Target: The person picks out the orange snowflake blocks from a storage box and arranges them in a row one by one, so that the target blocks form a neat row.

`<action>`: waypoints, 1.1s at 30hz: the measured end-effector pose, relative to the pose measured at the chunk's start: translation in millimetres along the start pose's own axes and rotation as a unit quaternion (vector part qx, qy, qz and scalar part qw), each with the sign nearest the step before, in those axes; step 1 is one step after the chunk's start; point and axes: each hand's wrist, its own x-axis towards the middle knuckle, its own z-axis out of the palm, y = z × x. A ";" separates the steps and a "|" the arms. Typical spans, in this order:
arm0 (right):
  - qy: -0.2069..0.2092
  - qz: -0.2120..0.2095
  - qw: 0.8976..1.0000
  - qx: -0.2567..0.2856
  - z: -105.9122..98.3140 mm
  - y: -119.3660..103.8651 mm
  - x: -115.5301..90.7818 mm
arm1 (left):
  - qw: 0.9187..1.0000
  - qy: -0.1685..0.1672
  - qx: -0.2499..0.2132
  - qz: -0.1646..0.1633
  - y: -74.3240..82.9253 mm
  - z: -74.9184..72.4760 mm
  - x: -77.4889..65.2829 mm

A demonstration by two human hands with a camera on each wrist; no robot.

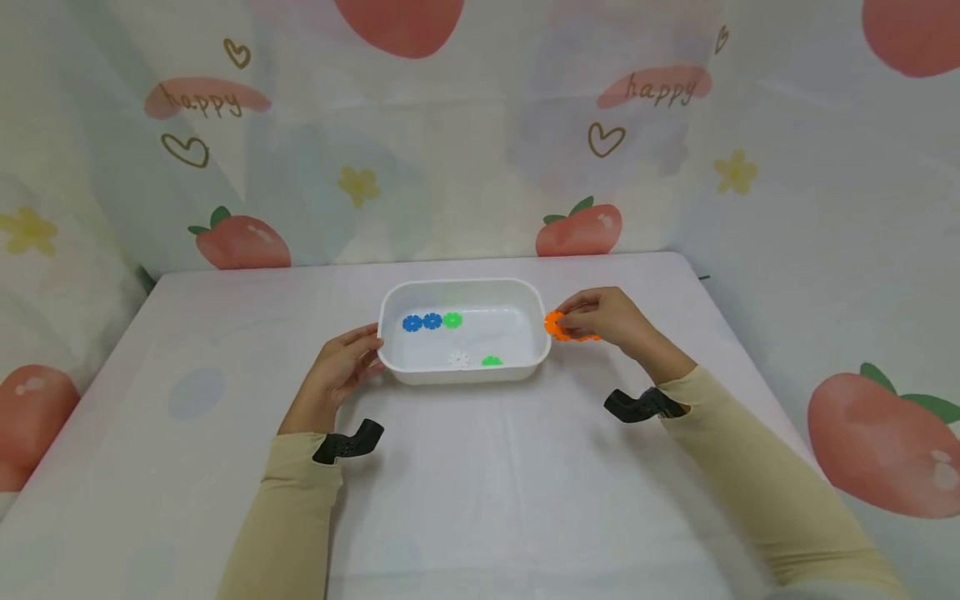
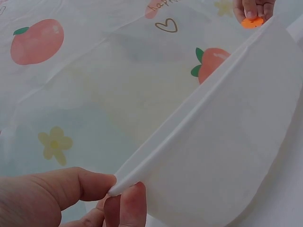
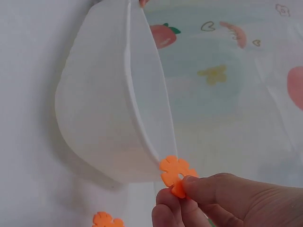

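Note:
A white plastic basin (image 1: 465,377) stands on the table. My left hand (image 1: 341,367) grips its left rim, with the thumb over the edge and fingers beneath in the left wrist view. My right hand (image 1: 603,317) pinches an orange snowflake building disc (image 3: 174,170) between thumb and fingers, close beside the basin's right rim. Another orange disc (image 3: 108,220) lies lower on the table side. Inside the basin, two blue discs (image 1: 422,322) and a green disc (image 1: 452,320) lie in a row. A white disc (image 1: 459,358) and a second green disc (image 1: 491,361) are near the front wall, partly hidden.
A white cloth covers the table (image 1: 465,483). Printed fabric (image 1: 465,167) with fruit, hearts and flowers hangs behind and at both sides. A black wrist mount (image 1: 348,442) sits on the left sleeve, another black mount (image 1: 643,405) on the right.

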 end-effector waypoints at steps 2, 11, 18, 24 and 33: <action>0.004 0.001 1.000 -0.014 -5.2 3.9 -1.5 | 1.000 0.002 0.004 -0.002 0.2 1.1 0.1; 0.026 0.009 0.999 -0.036 -24.3 11.3 -2.9 | 1.000 -0.006 0.003 0.003 1.4 -1.1 -1.2; 0.038 0.019 0.998 -0.036 -32.1 24.2 -1.3 | 1.000 -0.004 0.004 0.006 1.4 -2.7 0.0; 0.040 0.030 0.999 -0.018 -37.2 35.9 -0.3 | 1.000 -0.005 0.000 0.007 0.8 -2.7 0.8; 0.040 0.034 0.998 -0.021 -45.6 52.7 0.0 | 1.000 -0.007 0.001 0.005 -1.1 -1.8 0.4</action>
